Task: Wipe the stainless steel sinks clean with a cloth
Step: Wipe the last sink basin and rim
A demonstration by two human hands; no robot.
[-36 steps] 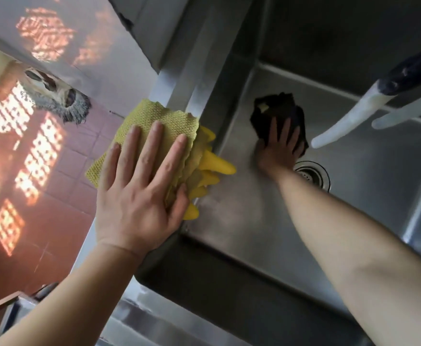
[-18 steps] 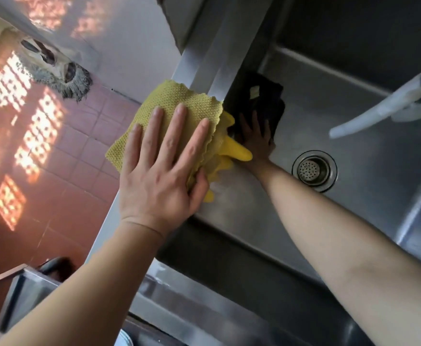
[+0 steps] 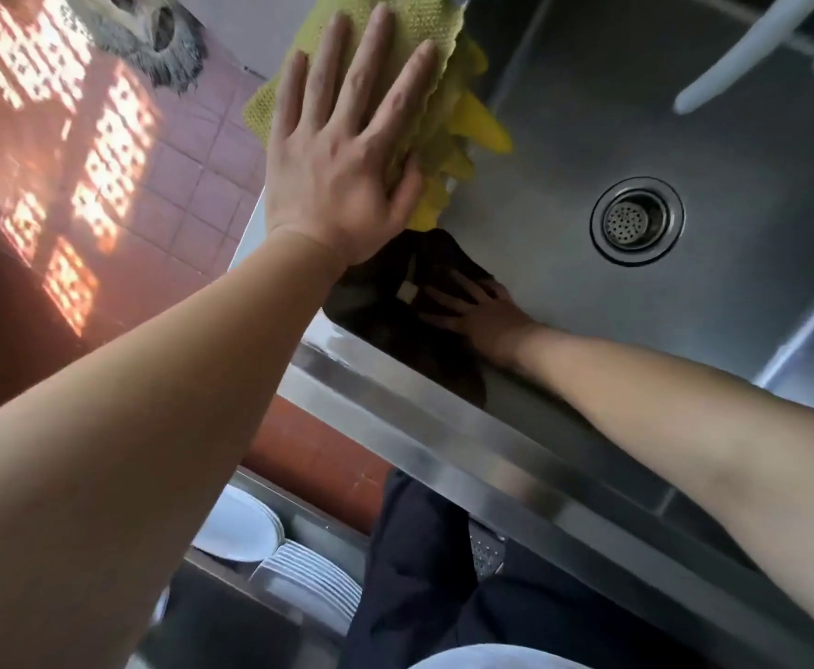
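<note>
— Since the earlier frame, where has the right hand (image 3: 479, 313) moved?
— It slid the dark cloth (image 3: 395, 287) from the far wall of the sink (image 3: 636, 113) to the near left corner, fingers straight on it, grip apart.
— And the left hand (image 3: 347, 152)?
— It still presses flat on the yellow cloth (image 3: 424, 26) at the sink's left rim, grip apart, yellow gloves (image 3: 477, 123) beneath. The drain (image 3: 636, 222) lies to the right.

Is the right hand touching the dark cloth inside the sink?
Touching. The head view shows the right hand lying flat, fingers straight, on the dark cloth against the sink floor.
</note>
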